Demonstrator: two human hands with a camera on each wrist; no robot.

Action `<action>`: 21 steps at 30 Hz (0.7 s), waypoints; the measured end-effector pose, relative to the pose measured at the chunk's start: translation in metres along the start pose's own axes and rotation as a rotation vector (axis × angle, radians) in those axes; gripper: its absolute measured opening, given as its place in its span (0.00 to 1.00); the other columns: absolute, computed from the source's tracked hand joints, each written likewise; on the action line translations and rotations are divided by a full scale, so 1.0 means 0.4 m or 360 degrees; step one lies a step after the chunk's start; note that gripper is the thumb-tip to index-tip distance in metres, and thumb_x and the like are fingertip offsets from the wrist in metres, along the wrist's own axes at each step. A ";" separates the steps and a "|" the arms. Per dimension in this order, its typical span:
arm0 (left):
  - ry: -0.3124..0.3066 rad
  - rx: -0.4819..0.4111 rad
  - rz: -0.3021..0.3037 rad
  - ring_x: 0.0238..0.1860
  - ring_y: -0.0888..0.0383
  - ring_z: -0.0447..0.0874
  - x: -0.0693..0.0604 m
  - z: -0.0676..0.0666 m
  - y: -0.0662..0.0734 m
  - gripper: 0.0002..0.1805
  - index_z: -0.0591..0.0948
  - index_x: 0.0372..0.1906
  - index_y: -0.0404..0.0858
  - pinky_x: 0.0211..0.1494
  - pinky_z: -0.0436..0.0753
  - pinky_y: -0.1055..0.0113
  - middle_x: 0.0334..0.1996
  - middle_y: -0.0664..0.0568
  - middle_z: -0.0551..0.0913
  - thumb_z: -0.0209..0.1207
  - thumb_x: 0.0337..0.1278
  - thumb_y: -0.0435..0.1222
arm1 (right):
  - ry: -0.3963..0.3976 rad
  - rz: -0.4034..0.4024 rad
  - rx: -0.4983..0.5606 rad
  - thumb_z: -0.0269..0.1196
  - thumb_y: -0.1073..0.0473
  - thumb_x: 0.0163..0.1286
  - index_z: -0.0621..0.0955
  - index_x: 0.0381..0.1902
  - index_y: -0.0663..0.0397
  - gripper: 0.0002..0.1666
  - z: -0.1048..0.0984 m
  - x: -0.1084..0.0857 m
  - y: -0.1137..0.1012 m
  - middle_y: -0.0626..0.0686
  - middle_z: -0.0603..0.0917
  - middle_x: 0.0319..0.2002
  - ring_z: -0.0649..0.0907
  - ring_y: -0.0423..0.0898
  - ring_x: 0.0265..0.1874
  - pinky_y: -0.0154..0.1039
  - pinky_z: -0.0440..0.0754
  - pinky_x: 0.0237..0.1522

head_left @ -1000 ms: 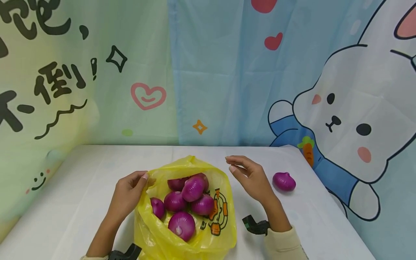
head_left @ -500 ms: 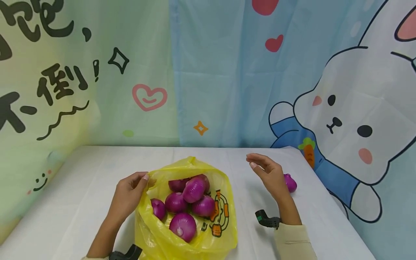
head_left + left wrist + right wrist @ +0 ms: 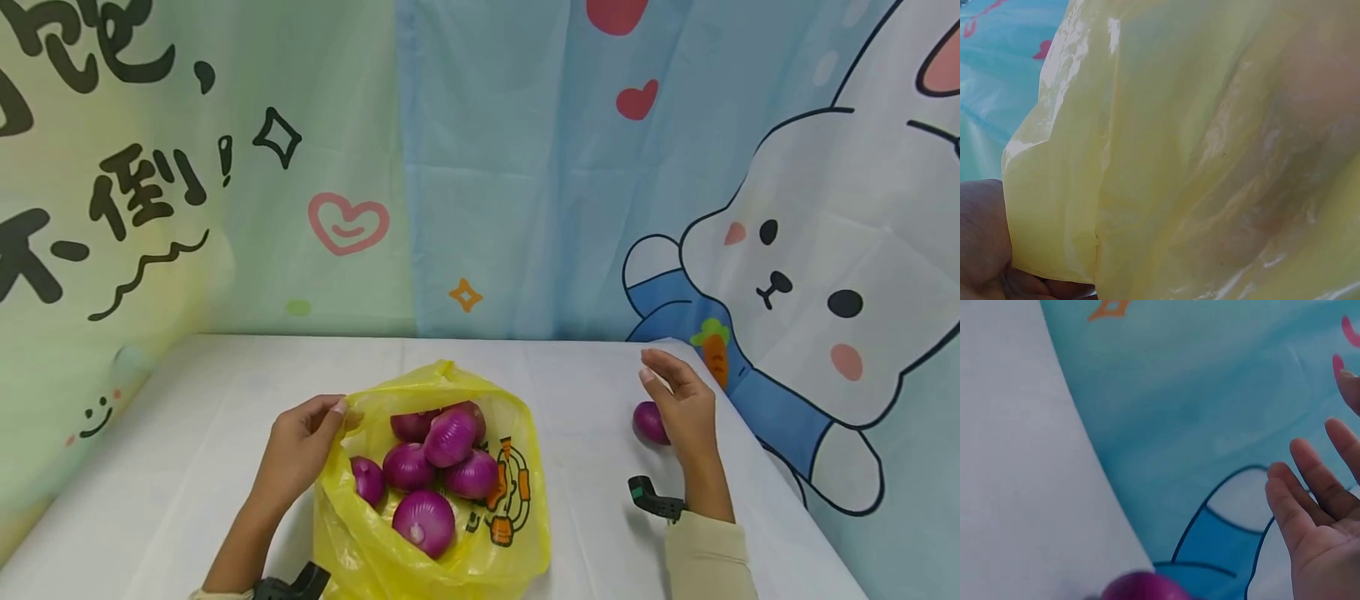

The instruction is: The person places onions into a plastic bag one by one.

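Observation:
A yellow plastic bag (image 3: 345, 542) stands with its mouth open, and several purple onions (image 3: 423, 523) lie inside it. My left hand (image 3: 298, 442) pinches the bag's left rim between thumb and fingers; in the left wrist view the yellow film (image 3: 1147, 156) covers most of the picture. On the right, a single onion (image 3: 649, 422) sits on the table outside the bag. Partly in front of it in the head view is my right hand (image 3: 686, 408), raised with its fingers apart and holding nothing. The right wrist view catches the top of that onion (image 3: 1144, 587) below the spread fingers (image 3: 1322, 487).
A white cloth covers the table (image 3: 585, 467). Behind it hangs a printed curtain (image 3: 480, 167) with a rabbit and hearts. The table's right edge runs just beyond the lone onion. Dark cameras (image 3: 656, 500) are strapped to the wrists.
My right hand has moved right, from beside the bag to the lone onion, and now hides part of it. My left hand stays on the bag's rim.

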State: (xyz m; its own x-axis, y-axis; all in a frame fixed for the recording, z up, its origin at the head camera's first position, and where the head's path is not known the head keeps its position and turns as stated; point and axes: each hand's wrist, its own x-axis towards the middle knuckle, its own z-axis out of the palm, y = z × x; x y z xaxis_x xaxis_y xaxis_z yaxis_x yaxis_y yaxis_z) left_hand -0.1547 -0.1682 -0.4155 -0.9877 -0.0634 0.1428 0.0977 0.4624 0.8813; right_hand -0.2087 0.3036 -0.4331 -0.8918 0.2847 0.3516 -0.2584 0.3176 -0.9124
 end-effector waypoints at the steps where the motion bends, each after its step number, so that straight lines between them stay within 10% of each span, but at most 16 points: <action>1: -0.0001 -0.0002 0.0000 0.41 0.52 0.83 0.000 0.000 0.000 0.21 0.82 0.52 0.33 0.40 0.80 0.73 0.41 0.45 0.85 0.51 0.73 0.46 | 0.0011 0.0020 -0.0033 0.62 0.54 0.71 0.76 0.63 0.53 0.25 -0.006 0.000 0.005 0.52 0.77 0.60 0.74 0.45 0.62 0.26 0.73 0.52; 21: -0.0012 0.0013 0.0028 0.41 0.51 0.83 0.000 0.002 -0.005 0.21 0.82 0.52 0.33 0.39 0.80 0.73 0.40 0.45 0.86 0.51 0.73 0.46 | 0.0110 0.0410 -0.0270 0.60 0.39 0.68 0.72 0.68 0.43 0.34 -0.075 0.009 0.088 0.49 0.72 0.66 0.66 0.48 0.68 0.42 0.66 0.65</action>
State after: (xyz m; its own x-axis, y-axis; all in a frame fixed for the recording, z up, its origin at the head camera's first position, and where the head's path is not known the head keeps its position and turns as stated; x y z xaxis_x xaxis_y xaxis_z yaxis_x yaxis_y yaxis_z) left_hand -0.1548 -0.1683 -0.4176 -0.9868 -0.0486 0.1548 0.1141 0.4705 0.8750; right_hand -0.2098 0.3428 -0.4578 -0.8909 0.4346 0.1321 0.0438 0.3717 -0.9273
